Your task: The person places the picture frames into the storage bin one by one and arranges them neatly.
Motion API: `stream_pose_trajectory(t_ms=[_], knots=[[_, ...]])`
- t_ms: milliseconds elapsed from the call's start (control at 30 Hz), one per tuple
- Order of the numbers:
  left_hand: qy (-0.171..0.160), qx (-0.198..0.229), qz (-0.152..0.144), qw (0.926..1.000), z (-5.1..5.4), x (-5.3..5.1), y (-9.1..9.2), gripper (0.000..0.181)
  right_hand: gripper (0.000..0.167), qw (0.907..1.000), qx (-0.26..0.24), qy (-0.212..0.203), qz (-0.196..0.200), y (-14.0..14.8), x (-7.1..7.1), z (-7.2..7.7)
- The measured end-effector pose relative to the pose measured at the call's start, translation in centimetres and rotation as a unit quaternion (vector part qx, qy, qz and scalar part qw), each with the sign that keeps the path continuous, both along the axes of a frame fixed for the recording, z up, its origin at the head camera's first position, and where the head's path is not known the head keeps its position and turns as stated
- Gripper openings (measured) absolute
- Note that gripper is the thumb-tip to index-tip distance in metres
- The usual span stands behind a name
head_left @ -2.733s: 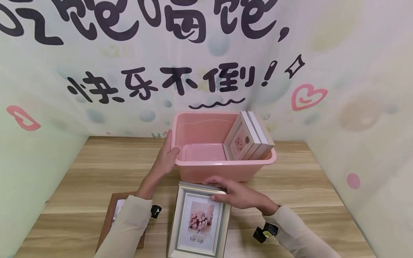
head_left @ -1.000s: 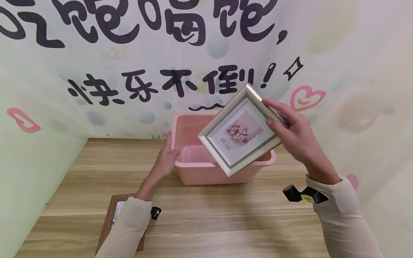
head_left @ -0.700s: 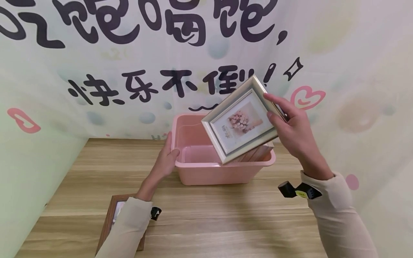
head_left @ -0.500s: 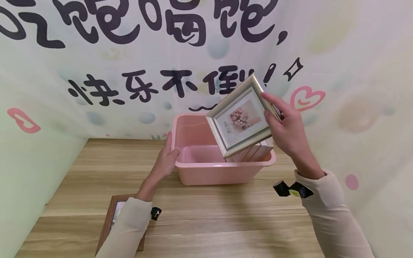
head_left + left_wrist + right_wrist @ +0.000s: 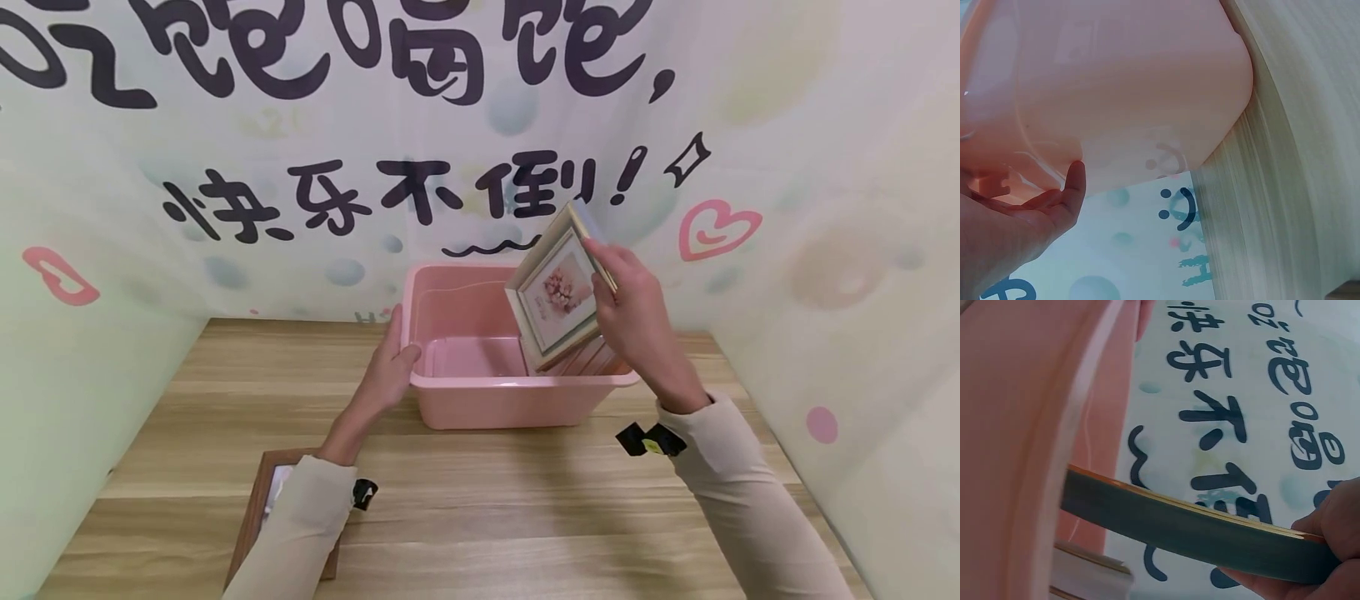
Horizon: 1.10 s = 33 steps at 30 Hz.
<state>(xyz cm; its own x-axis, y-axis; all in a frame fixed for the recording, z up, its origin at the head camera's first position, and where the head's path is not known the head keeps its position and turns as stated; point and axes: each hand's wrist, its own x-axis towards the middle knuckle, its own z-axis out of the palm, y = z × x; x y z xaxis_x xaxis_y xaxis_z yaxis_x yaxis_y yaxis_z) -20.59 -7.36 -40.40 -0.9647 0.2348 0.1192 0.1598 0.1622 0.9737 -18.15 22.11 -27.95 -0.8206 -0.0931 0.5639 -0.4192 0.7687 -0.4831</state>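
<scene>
My right hand (image 5: 633,312) pinches a silver picture frame (image 5: 536,342) with a pink flower print by its upper right edge. The frame tilts, its lower end inside the pink plastic bin (image 5: 495,404). In the right wrist view the dark side of the picture frame (image 5: 1197,528) runs from the bin's rim to my fingers (image 5: 1341,519). Other frames (image 5: 596,358) lean at the bin's right end, mostly hidden behind the held one. My left hand (image 5: 386,367) grips the bin's left rim, thumb on the near side; in the left wrist view the fingers (image 5: 1072,190) touch its outer wall.
A brown wooden picture frame (image 5: 255,517) lies on the wood-grain table (image 5: 465,508), partly under my left sleeve. Behind the bin hangs a white printed backdrop (image 5: 337,275) with large black characters. Pale walls rise on both sides.
My right hand has lifted the silver picture frame from the table, carried it over the bin and lowered it in, turning it more upright. The left hand stays on the rim.
</scene>
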Motion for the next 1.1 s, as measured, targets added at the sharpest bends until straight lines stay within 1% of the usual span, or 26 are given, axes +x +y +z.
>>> stream_pose_trajectory(t_ms=[167, 233, 467, 600, 733, 800, 933, 967, 1000, 1033, 1100], knots=[[-0.002, 0.001, 0.001, 1.0000, 0.1, 0.0, 0.0, 0.074, 0.048, 0.9989, 0.033, -0.023, -0.026, -0.2, -0.5, -1.1], [-0.003, 0.002, 0.001, 1.0000, 0.1, 0.0, 0.0, 0.075, 0.048, 0.9981, 0.036, -0.034, -0.035, -0.3, -0.7, -1.4], [-0.008, -0.006, 0.004, 0.9999, 0.2, 0.1, 0.0, 0.074, 0.056, 0.9926, 0.040, -0.094, -0.066, -1.1, -1.3, -2.5], [-0.008, -0.005, 0.004, 0.9999, 0.2, 0.1, 0.0, 0.075, 0.063, 0.9902, 0.054, -0.110, -0.066, -1.8, -1.6, -3.4], [-0.008, -0.001, 0.005, 1.0000, 0.2, 0.1, 0.1, 0.076, 0.071, 0.9859, 0.064, -0.140, -0.066, -2.5, -1.8, -4.4], [-0.007, -0.004, 0.005, 1.0000, 0.3, 0.2, 0.1, 0.076, 0.072, 0.9831, 0.080, -0.149, -0.070, -2.8, -1.9, -4.8], [-0.004, -0.006, 0.005, 1.0000, 0.2, 0.2, 0.1, 0.076, 0.068, 0.9773, 0.112, -0.170, -0.060, -3.4, -1.9, -5.6], [-0.003, -0.005, 0.005, 1.0000, 0.2, 0.2, 0.1, 0.076, 0.066, 0.9760, 0.116, -0.176, -0.056, -3.5, -1.9, -5.7], [-0.001, -0.004, 0.004, 1.0000, 0.2, 0.2, 0.1, 0.076, 0.065, 0.9749, 0.105, -0.189, -0.052, -3.7, -2.0, -5.9], [0.001, -0.004, 0.004, 1.0000, 0.1, 0.2, 0.0, 0.076, 0.065, 0.9739, 0.106, -0.194, -0.050, -3.8, -2.0, -6.0], [0.002, -0.001, 0.005, 1.0000, 0.1, 0.1, 0.1, 0.076, 0.064, 0.9730, 0.113, -0.195, -0.049, -4.0, -2.1, -6.4]])
